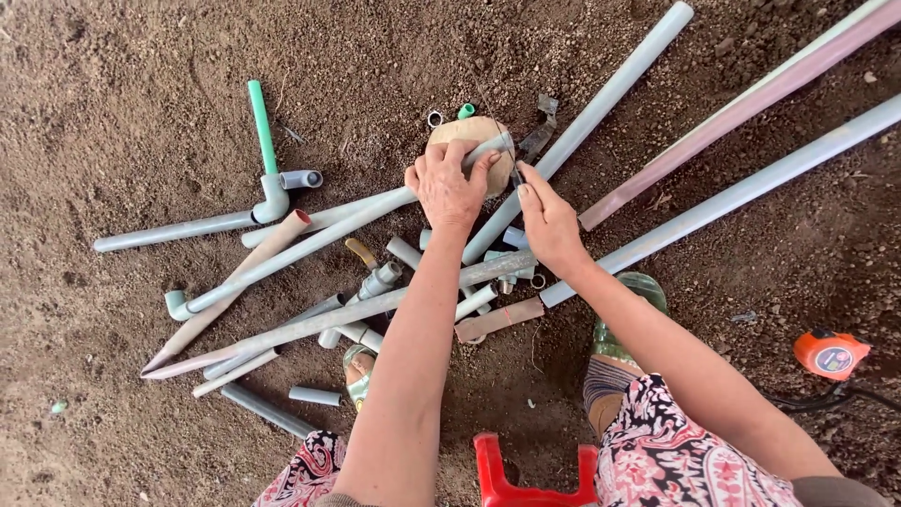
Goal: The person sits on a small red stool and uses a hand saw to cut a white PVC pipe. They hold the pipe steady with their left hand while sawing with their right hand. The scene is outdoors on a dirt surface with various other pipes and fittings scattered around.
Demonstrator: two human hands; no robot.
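Left hand (449, 186) clamps a grey pipe (310, 246) onto a round wooden block (477, 131) at twelve o'clock; right hand (547, 218) grips a small saw blade (515, 173) against it. Loose pipes (375, 310) crowd the dirt floor (113, 84) below, orange tape measure (830, 353) at four o'clock.

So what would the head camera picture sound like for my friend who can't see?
A person's left hand presses a grey pipe onto a round wooden block while the right hand works at it with a thin tool. More pipes lie scattered on brown dirt.
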